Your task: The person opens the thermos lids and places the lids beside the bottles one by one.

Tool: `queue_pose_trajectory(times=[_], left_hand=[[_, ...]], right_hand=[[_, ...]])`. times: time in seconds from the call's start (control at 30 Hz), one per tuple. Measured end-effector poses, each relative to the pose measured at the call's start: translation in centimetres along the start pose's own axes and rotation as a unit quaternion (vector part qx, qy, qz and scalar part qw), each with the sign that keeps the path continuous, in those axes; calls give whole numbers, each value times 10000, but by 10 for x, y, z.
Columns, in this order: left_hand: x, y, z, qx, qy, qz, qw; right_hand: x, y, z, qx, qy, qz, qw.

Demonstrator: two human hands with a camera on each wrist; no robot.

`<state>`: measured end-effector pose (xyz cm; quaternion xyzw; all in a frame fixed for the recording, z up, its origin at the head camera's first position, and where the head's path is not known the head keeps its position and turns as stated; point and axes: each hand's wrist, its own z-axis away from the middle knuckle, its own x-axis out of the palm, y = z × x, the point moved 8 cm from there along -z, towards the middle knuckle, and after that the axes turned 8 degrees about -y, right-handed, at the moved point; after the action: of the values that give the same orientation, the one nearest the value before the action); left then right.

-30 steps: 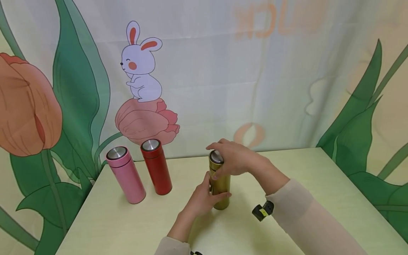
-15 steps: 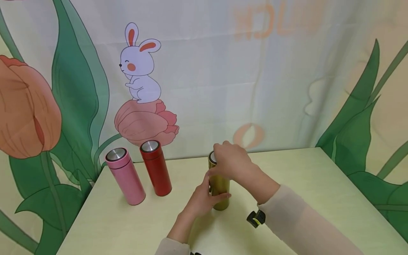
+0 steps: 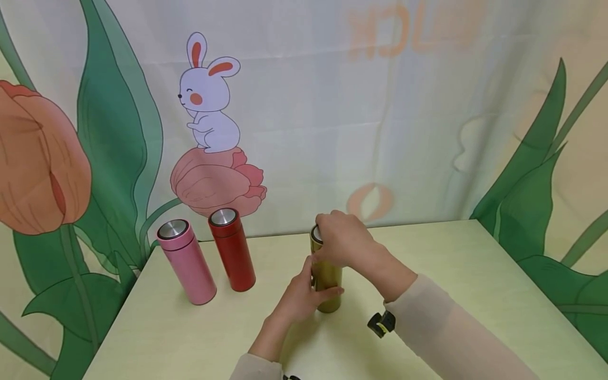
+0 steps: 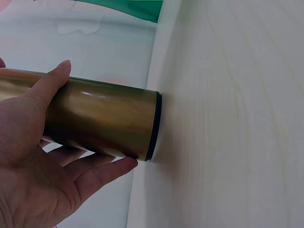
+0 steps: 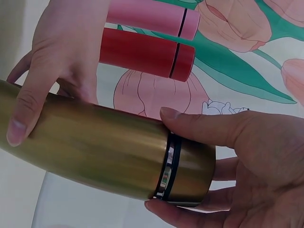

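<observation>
Right now, a gold bottle stands upright near the middle of the tabletop, and both hands are on it. The left hand holds its body low down, with the thumb on one side and the fingers reaching round the other. The right hand grips the lid at the top, with the thumb on one side and fingers on the other. In the right wrist view, a shiny strip and a black strip show between the lid and the body.

Over to the left, well apart from the gold bottle, stand a pink bottle and a red bottle. They are upright, side by side but not touching, and each has a round silver top. Behind the tabletop hangs a big cloth with a white bunny sitting on a pink flower.
</observation>
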<state>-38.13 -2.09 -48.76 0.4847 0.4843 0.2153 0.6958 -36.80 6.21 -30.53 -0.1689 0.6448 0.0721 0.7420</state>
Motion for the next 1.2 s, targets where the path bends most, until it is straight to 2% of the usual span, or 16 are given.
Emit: queue_pose_trajectory(times=[0.37,0.6,0.87,1.2], left_hand=[[0,1,1,65,-15,28,10000],[0,-1,-1,38,-34,87,9999],[1,-2,-3,36,-63,146,9999],[1,-3,-2,-22,-76,93,9999]], right_hand=[[-2,-1,0,-393,-50,-172,9991],[-2,-1,-2,-534,-296,-142,9980],[1,4,-5,-564,-597,-588,9949],[0,5,-3,-1114,-628,-834,9883]])
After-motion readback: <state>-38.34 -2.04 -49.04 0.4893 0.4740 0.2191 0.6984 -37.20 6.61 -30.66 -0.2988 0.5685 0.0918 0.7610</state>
